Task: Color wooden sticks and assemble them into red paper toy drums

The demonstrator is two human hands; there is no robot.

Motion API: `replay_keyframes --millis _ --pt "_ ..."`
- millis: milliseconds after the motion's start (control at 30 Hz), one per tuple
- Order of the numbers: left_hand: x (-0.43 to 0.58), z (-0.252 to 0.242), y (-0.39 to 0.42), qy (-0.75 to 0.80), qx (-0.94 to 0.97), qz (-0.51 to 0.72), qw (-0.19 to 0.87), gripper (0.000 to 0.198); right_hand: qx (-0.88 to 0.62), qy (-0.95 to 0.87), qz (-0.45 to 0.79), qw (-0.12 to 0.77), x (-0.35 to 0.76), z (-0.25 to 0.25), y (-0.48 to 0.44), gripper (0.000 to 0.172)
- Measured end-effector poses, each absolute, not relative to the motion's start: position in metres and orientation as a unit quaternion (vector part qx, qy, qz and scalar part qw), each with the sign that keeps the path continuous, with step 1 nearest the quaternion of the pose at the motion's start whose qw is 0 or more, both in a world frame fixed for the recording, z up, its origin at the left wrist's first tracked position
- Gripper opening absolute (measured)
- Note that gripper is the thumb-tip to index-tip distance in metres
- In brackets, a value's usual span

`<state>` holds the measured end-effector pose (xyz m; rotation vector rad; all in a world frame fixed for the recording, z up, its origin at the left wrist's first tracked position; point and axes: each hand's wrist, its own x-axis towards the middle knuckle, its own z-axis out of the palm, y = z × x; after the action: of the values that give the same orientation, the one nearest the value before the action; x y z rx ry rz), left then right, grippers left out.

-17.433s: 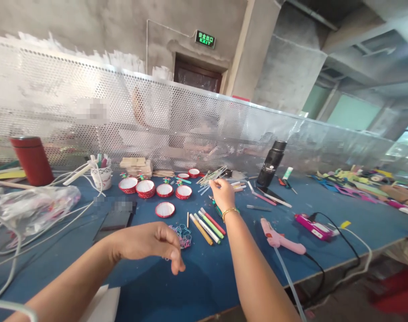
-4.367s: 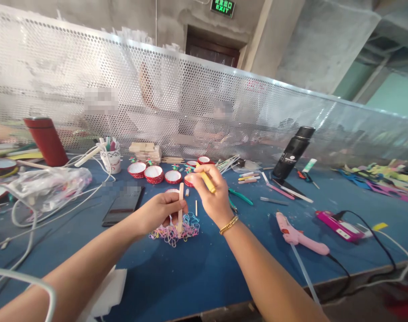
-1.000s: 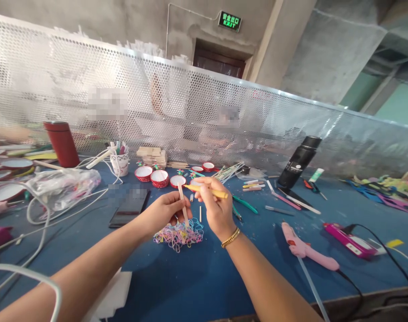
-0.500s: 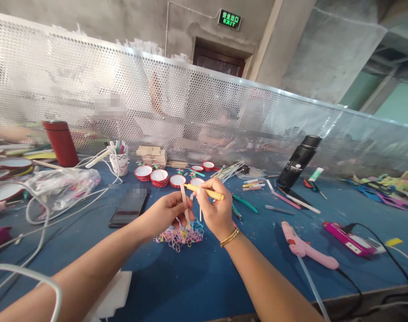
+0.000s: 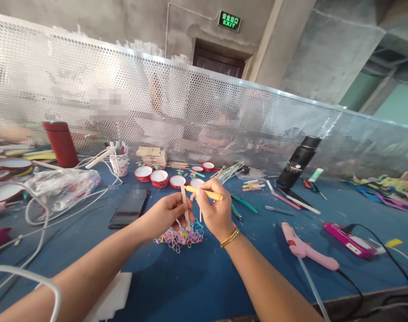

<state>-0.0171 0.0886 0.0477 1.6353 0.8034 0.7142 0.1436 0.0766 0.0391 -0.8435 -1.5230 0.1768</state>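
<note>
Near the middle of the blue table, my left hand [image 5: 172,212] pinches a flat wooden stick [image 5: 185,205] held nearly upright. My right hand [image 5: 216,208] is closed around a yellow marker [image 5: 207,193], whose tip is at the top end of the stick. A thin pale stick [image 5: 200,213] hangs below my right hand; what holds it cannot be made out. Under my hands lies a pile of colourful rubber bands [image 5: 180,239]. Small red-rimmed round dishes [image 5: 159,178] stand just behind my hands.
A black phone [image 5: 130,208] and white cables lie left, near a red bottle [image 5: 60,144]. On the right are green-handled pliers [image 5: 246,204], markers [image 5: 252,185], a black bottle [image 5: 298,162] and a pink glue gun [image 5: 307,250]. A perforated screen [image 5: 197,112] stands behind.
</note>
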Motion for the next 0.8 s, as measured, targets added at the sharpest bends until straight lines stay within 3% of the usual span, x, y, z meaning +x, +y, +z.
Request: replay_keyframes --millis 800 --pt "-0.0171 0.0517 0.0867 0.345 0.691 0.298 0.561 0.029 -0.379 -0.664 0.069 0.641 0.1456 0.0381 0.0789 0.011"
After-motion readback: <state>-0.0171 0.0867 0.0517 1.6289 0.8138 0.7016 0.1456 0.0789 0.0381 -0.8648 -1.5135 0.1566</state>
